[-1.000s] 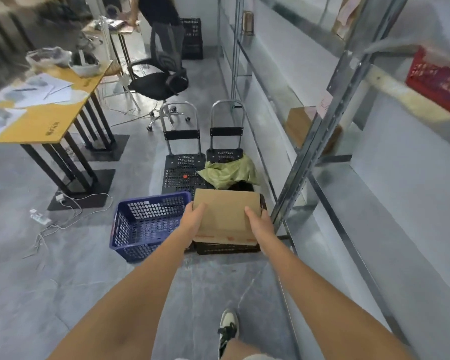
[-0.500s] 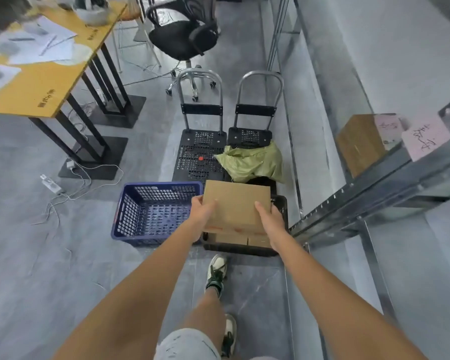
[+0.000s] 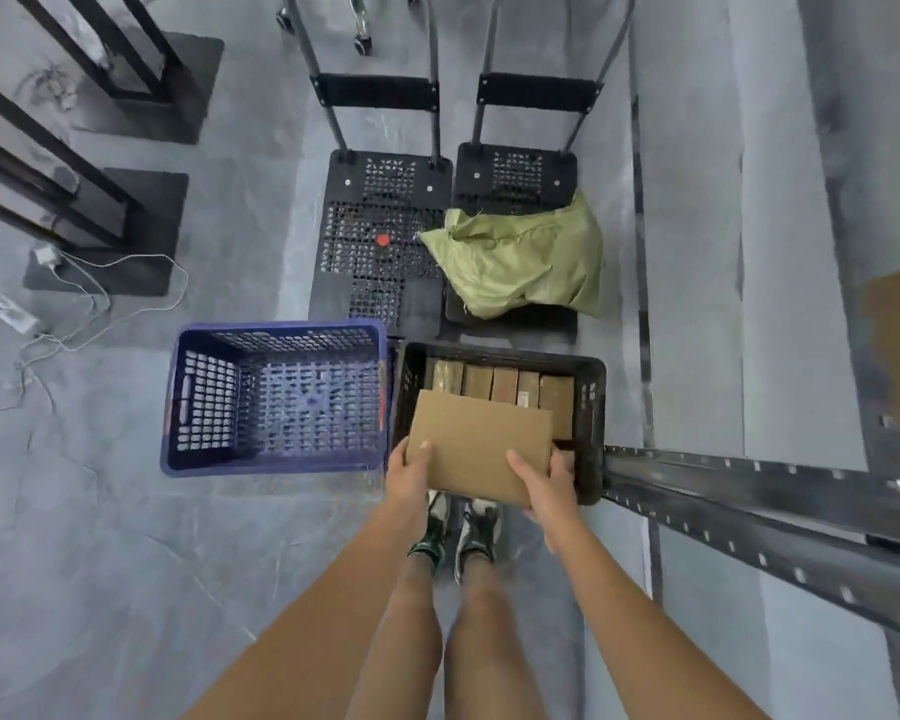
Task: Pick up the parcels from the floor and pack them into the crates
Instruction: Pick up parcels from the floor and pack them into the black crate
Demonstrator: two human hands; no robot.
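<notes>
Both hands, left hand (image 3: 409,472) and right hand (image 3: 544,485), grip a plain, unlabelled brown cardboard parcel (image 3: 481,444) above the black crate (image 3: 591,407), fingers curled round its edges.

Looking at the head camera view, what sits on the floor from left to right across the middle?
White power strip with cables → empty blue plastic crate → black plastic crate holding brown parcels → grey metal shelving rail.
</notes>
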